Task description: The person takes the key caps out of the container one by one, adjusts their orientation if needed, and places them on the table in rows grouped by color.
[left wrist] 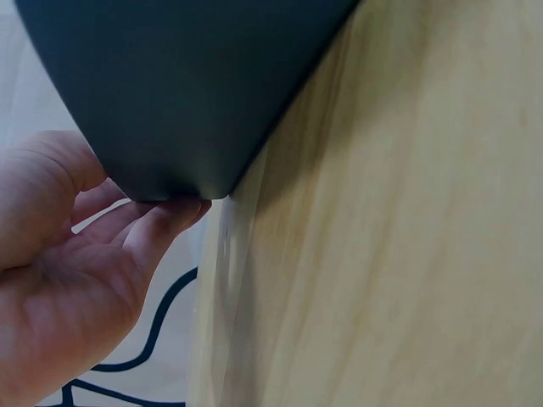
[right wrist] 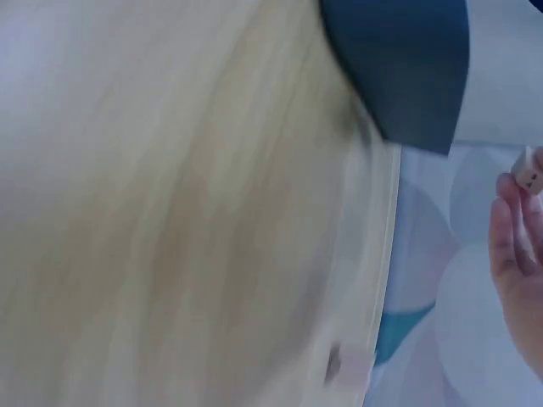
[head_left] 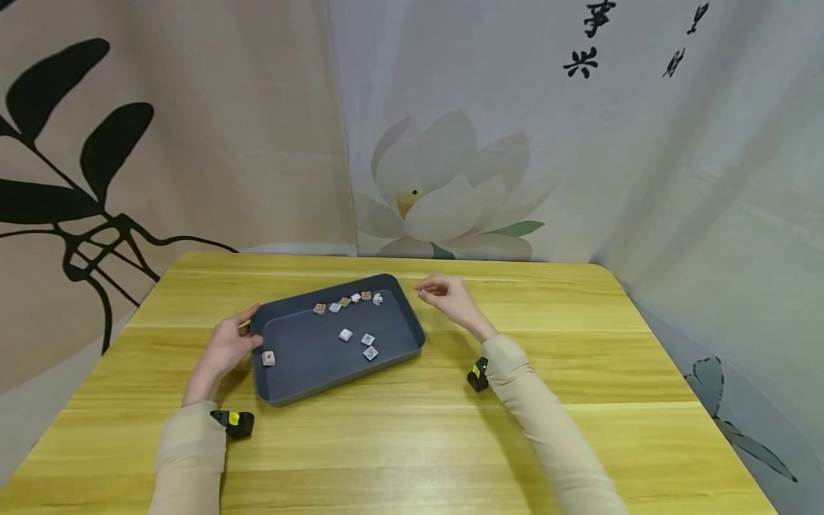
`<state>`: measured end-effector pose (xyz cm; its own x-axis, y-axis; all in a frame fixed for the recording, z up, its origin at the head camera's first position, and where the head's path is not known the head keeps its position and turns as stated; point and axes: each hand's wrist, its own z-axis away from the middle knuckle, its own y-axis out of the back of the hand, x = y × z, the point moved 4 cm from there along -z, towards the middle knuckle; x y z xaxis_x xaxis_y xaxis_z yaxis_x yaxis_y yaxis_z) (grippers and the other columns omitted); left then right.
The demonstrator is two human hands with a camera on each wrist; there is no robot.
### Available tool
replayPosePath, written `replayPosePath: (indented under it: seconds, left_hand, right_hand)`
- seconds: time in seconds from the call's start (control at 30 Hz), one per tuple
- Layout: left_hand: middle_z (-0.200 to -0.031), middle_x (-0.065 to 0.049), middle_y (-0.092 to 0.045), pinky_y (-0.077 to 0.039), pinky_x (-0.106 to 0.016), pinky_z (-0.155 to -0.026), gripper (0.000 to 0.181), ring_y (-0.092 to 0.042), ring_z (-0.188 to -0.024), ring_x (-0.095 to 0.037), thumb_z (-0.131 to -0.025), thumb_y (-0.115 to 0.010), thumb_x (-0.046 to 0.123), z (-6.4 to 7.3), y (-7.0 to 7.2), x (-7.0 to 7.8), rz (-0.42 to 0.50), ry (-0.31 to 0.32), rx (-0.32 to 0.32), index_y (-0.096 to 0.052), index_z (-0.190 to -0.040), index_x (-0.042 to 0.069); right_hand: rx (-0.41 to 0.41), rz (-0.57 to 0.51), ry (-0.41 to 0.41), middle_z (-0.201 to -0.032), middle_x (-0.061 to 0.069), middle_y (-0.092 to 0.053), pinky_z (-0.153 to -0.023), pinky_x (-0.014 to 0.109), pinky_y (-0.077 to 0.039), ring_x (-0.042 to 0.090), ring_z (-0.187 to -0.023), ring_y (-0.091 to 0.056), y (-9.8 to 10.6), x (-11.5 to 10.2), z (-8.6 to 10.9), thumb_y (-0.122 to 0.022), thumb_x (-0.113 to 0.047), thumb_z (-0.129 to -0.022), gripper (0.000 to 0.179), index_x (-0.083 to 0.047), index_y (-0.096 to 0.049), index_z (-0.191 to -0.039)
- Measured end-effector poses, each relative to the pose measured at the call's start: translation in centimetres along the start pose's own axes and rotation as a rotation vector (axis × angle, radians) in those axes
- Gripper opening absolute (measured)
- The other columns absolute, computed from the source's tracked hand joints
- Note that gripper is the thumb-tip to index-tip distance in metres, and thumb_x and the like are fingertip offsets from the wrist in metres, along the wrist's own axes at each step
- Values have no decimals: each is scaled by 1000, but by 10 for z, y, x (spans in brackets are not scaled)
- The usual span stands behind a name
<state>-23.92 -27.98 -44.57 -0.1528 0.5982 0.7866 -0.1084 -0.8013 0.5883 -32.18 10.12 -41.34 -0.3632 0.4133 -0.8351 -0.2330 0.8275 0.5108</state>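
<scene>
A dark grey rectangular tray (head_left: 302, 383) lies slanted on the wooden table. My left hand (head_left: 227, 347) grips its left end, thumb over the rim; in the left wrist view the fingers (left wrist: 161, 229) press against the tray's outer wall (left wrist: 195, 110). Several small white and brown cubes sit inside, such as a brown cube (head_left: 320, 309) in the far row and a white cube (head_left: 370, 353) nearer. A pale cube (head_left: 268, 358) lies by my left thumb. Right of the tray, my right hand (head_left: 453, 299) pinches a small cube with dark marks (right wrist: 529, 174).
The wooden table (head_left: 515, 450) extends around the tray. A printed curtain (head_left: 450, 86) hangs behind its far edge. In the right wrist view, a blurred pinkish thing (right wrist: 352, 366) shows at the table edge; its kind is unclear.
</scene>
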Motion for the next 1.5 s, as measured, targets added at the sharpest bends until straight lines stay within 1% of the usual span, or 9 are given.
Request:
replayPosePath:
  seconds: [0.17, 0.37, 0.5, 0.67, 0.8, 0.93, 1.07, 1.23, 1.5]
  left_hand:
    - [-143, -43, -26, -39, -25, -46, 70, -49, -56, -10, -91, -48, -2, 1, 0, -1, 9, 6, -10, -13, -152, 5]
    - [-143, -43, -26, -39, -24, -45, 71, -44, -51, -8, -91, -47, -2, 1, 0, -2, 9, 12, -2, -13, -152, 5]
    - [-143, -43, -25, -39, -24, -45, 71, -42, -51, -9, -91, -47, -2, 1, 0, -2, 8, 11, 4, -13, -152, 6]
    - [-144, -42, -24, -39, -25, -46, 71, -51, -61, -12, -91, -48, -1, 0, 1, -1, -1, 13, 0, -14, -153, 7]
    - [-145, -42, -24, -40, -25, -47, 71, -59, -86, -24, -91, -48, -1, 0, 1, -1, -6, 7, 1, -14, -152, 6]
    - [-145, -41, -24, -41, -26, -49, 71, -52, -111, -36, -91, -49, -1, 0, 1, -1, -7, 5, 1, -14, -152, 5]
    - [-145, -41, -23, -42, -26, -52, 71, -47, -122, -42, -91, -49, -1, -1, 0, -1, -6, 13, -3, -13, -152, 5]
    - [-145, -41, -23, -43, -26, -55, 72, -45, -126, -44, -91, -50, -2, 0, 0, -1, -7, 14, -5, -12, -152, 5]
    - [-144, -42, -24, -41, -26, -49, 71, -54, -107, -34, -92, -50, -1, 0, -1, 0, -6, -1, -7, -13, -152, 4]
  right_hand:
    - [5, -43, -62, -113, 21, -67, -78, 34, -57, 38, -99, -65, 23, 14, 15, -61, -13, -93, 23, -1, -68, -111]
    - [55, 53, -55, -112, 16, -67, -88, 39, -55, 28, -97, -64, 45, 28, 28, -67, -14, -89, 27, -8, -67, -115]
    - [86, 90, -40, -103, 15, -67, -89, 42, -55, 26, -93, -63, 56, 36, 35, -69, -11, -86, 27, -5, -68, -112]
    - [91, 104, -43, -104, 16, -66, -85, 37, -55, 22, -89, -61, 68, 50, 40, -71, -9, -84, 29, 1, -69, -111]
    - [84, 134, -76, -111, 19, -66, -82, 34, -56, 21, -89, -62, 75, 62, 43, -71, -6, -83, 29, 3, -69, -110]
    - [66, 178, -122, -109, 20, -68, -78, 32, -54, 24, -87, -62, 79, 71, 44, -72, -5, -82, 27, 3, -70, -108]
    - [31, 220, -198, -107, 18, -69, -74, 26, -52, 24, -89, -63, 80, 78, 45, -74, -9, -82, 27, -1, -72, -107]
    - [-23, 229, -286, -111, 16, -69, -73, 26, -50, 22, -92, -62, 78, 82, 46, -74, -15, -82, 28, -7, -73, -109]
    - [-41, 224, -327, -108, 16, -70, -74, 26, -48, 18, -87, -60, 75, 85, 43, -75, -15, -82, 27, -6, -73, -107]
